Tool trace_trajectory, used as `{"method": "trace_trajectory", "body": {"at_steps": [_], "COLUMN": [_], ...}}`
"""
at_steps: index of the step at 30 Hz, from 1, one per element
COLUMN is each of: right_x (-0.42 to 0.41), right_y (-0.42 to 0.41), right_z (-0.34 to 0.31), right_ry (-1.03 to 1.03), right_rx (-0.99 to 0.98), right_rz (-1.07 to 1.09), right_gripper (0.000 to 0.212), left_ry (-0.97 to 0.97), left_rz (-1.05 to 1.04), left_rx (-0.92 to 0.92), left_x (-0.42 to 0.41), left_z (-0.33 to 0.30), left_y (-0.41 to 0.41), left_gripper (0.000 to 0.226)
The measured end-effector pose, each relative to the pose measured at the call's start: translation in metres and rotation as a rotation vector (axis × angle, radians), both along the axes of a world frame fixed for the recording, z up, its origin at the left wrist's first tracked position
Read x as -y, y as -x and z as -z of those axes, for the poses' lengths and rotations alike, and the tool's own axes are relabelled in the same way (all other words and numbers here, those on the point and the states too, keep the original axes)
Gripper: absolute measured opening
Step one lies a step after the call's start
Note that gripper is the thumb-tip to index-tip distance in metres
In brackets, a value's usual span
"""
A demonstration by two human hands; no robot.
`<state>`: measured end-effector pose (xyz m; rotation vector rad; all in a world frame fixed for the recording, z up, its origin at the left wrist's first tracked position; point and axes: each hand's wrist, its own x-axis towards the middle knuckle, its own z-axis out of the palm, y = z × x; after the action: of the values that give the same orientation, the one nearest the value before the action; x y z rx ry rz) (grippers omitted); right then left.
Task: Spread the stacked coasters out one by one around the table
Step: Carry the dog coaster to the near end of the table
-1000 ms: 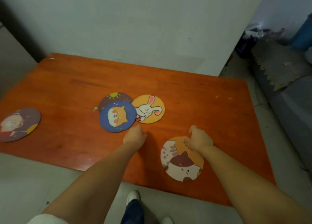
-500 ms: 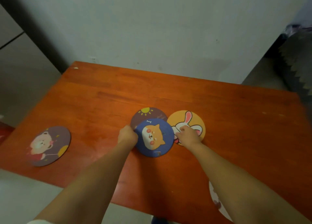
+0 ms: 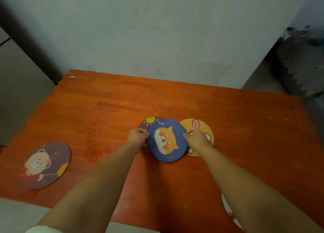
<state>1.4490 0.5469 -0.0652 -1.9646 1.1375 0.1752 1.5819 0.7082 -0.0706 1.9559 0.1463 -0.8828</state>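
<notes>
A blue coaster with a shiba dog [image 3: 166, 141] is held tilted above the orange wooden table [image 3: 105, 113]. My left hand [image 3: 137, 137] pinches its left edge and my right hand [image 3: 197, 138] grips its right edge. Under it lies a dark coaster with a sun [image 3: 150, 121], mostly covered. An orange rabbit coaster [image 3: 199, 125] lies just to the right, partly hidden by my right hand. A purple bear coaster [image 3: 46, 165] lies flat near the table's left front edge. A sliver of the cat coaster [image 3: 228, 210] shows beside my right forearm.
A grey wall [image 3: 157, 39] stands right behind the table's far edge. A dark, jagged-edged cloth pile [image 3: 301, 69] sits on the floor to the right. The table's near edge runs just below my forearms.
My right hand left the cat coaster and came to the blue coaster's right edge. Both hands have closed on the blue coaster and tilted it up off the dark one.
</notes>
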Motion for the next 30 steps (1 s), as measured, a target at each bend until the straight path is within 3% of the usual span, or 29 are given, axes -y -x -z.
{"method": "trace_trajectory", "body": {"at_steps": [3, 8, 18, 24, 30], "right_x": [0.023, 0.066, 0.131, 0.180, 0.236], "right_y": [0.025, 0.097, 0.309, 0.444, 0.498], "right_z": [-0.013, -0.024, -0.037, -0.042, -0.038], "right_ry": [0.065, -0.008, 0.042, 0.054, 0.096], "right_rx": [0.067, 0.167, 0.246, 0.253, 0.206], "right_rz": [0.099, 0.285, 0.500, 0.538, 0.489], "right_gripper": [0.016, 0.008, 0.012, 0.008, 0.010], "left_ry": [0.103, 0.182, 0.201, 0.204, 0.215], "left_rz": [0.076, 0.210, 0.414, 0.423, 0.401], "left_rx": [0.009, -0.025, -0.023, -0.021, -0.037], "left_x": [0.024, 0.076, 0.183, 0.243, 0.286], "left_z": [-0.017, -0.039, -0.049, -0.047, -0.043], "left_y": [0.011, 0.062, 0.246, 0.382, 0.438], "left_gripper": [0.036, 0.029, 0.030, 0.033, 0.031]}}
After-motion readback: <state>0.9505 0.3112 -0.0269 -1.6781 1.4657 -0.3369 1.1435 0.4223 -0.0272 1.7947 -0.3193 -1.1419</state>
